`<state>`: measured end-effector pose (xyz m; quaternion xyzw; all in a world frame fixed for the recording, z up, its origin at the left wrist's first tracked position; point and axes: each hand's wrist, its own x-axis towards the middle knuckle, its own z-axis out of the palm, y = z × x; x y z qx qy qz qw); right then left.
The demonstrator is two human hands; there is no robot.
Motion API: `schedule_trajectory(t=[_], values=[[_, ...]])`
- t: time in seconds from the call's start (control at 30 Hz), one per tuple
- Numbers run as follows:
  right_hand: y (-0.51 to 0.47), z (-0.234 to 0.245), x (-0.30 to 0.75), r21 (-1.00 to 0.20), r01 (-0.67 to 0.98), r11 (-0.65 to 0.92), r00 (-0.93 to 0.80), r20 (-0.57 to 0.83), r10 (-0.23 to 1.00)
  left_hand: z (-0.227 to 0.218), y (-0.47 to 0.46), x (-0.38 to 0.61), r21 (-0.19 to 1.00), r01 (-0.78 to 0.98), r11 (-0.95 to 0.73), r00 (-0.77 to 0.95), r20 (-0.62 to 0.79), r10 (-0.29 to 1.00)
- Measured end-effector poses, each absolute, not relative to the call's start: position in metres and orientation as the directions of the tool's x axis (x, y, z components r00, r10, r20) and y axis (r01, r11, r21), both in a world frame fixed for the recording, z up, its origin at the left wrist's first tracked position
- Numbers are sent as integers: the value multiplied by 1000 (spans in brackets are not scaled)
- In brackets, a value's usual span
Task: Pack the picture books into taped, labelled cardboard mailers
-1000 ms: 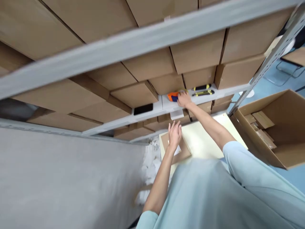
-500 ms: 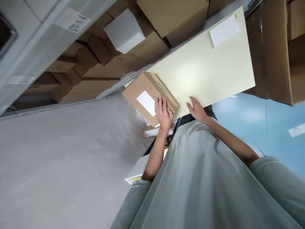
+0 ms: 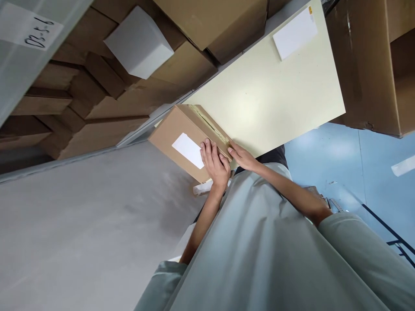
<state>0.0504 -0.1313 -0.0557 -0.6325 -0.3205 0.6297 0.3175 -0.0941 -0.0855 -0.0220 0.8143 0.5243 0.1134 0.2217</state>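
Observation:
A brown cardboard box (image 3: 164, 136) with a white label (image 3: 188, 150) and yellowish tape along one side rests at the left end of a cream tabletop (image 3: 275, 95). My left hand (image 3: 216, 164) grips the box near its edge, fingers laid over the labelled face beside the label and thumb at the corner. Against the taped side, the fingertips of my right hand (image 3: 244, 157) touch the box; its fingers are stretched out and the thumb is apart. The underside of the box is hidden.
Shelving full of brown cartons (image 3: 119, 103) runs along the upper left, with a white box (image 3: 139, 45) on top and a handwritten shelf tag (image 3: 35, 30). A white card or pad (image 3: 295, 32) lies on the table's far end. A large open carton (image 3: 363, 65) stands at right.
My right hand has moved left from over the tabletop to touch the box. My left hand stays on the box. The view has shifted, and the box appears further left and lower.

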Motion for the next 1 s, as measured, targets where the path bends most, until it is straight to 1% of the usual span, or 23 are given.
schedule_trajectory(t=[0.13,0.23,0.5,0.73,0.87,0.93,1.0], values=[[-113,-70,47,-774,-29,-633,76,-633,770,-21,-86,-93,473,806,-355,424,-44,904],[-105,-82,50,-754,-66,-654,141,-656,742,-20,-86,-93,491,802,-340,416,-52,908],[-114,-99,67,-778,-148,-610,158,-628,762,-16,-85,-89,525,803,-281,394,-115,912],[-91,-99,97,-709,-357,-608,85,-673,735,-14,-84,-87,558,796,-236,390,-174,904],[-91,-91,107,-639,-460,-616,6,-696,718,-13,-84,-85,563,791,-240,388,-159,908],[-91,-89,106,-603,-494,-626,-22,-711,702,-13,-84,-85,566,790,-237,384,-154,910],[-88,-89,105,-590,-487,-644,-45,-720,693,-13,-83,-85,571,789,-228,379,-159,911]])
